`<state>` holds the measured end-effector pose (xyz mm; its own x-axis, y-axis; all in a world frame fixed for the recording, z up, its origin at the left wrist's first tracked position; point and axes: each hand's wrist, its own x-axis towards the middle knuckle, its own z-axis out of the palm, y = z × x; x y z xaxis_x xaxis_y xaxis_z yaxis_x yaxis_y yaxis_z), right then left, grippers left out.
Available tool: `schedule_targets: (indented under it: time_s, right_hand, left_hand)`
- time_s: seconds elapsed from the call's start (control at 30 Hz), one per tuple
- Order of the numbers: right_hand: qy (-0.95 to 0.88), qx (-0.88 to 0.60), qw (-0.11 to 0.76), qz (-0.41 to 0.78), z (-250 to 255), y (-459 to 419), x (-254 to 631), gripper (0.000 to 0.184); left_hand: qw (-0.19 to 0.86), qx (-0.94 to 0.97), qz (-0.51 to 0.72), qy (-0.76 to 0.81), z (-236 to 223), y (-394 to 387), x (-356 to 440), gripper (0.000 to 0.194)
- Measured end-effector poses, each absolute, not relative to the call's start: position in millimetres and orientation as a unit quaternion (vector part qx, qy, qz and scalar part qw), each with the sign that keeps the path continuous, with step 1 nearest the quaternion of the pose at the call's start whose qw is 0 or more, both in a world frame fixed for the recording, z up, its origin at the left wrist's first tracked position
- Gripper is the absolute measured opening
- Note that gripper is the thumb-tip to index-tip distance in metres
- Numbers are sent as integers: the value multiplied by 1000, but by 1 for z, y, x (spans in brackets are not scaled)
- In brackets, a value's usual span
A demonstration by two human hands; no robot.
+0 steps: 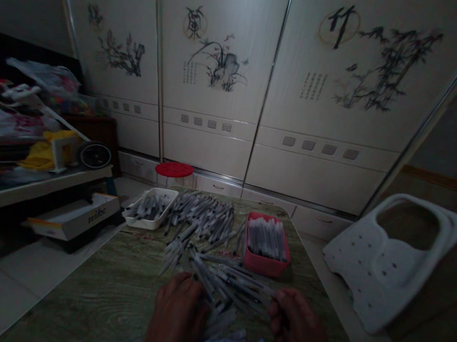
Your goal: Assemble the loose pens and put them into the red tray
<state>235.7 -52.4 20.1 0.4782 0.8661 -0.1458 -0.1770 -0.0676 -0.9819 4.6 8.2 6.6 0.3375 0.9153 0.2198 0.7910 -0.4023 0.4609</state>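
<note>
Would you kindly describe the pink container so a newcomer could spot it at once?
Find the wood-patterned table and look toward its far right corner. The pink container stands there, filled with pens; its colour sets it apart from the white container at left.

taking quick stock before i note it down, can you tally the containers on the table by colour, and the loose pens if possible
White container: 1
Pink container: 1
Total containers: 2
Loose pens: too many and overlapping to count

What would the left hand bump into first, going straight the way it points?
Probably the loose pens on the table just beyond the left hand, though depth is hard to judge.
</note>
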Motion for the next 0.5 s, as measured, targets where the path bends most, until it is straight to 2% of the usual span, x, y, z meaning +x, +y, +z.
schedule_targets:
  time_s: [0.3, 0.5]
  right_hand:
    - [-287, -596, 619, 424, 13, -50, 237, 34]
    - [-285, -597, 620, 421, 13, -50, 236, 35]
  left_hand:
    - [165, 806, 220, 524, 13, 6, 9, 15]
    - [163, 821, 210, 506, 12, 5, 8, 22]
